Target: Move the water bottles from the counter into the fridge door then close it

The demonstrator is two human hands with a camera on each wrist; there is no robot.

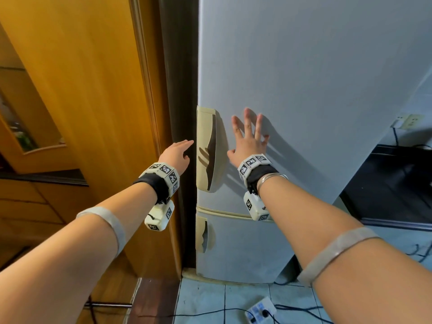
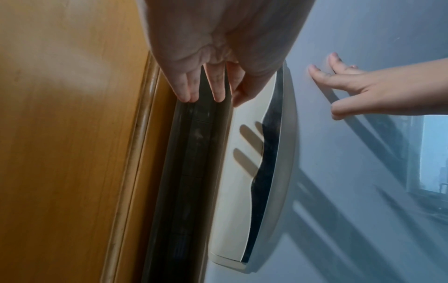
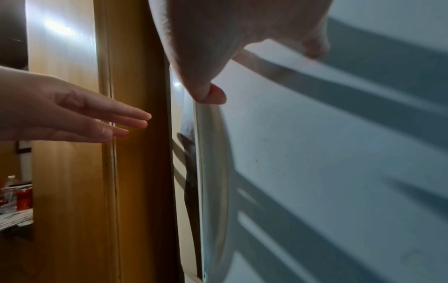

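Observation:
The pale grey fridge door (image 1: 304, 78) stands flush with the fridge body, and its cream handle (image 1: 207, 148) runs along the left edge. My right hand (image 1: 249, 134) lies flat on the door just right of the handle, fingers spread and straight. My left hand (image 1: 180, 152) hovers open beside the handle's left edge, fingers straight and holding nothing. In the left wrist view its fingers (image 2: 206, 86) point at the dark side of the fridge (image 2: 189, 172). The right wrist view shows a clear bottle (image 3: 10, 182) far off on a counter at the left.
A wooden cabinet panel (image 1: 93, 90) stands close against the fridge's left side. A lower fridge door (image 1: 243, 249) sits below. A power strip (image 1: 260, 308) and cables lie on the tiled floor. A red can (image 3: 24, 198) stands near the bottle.

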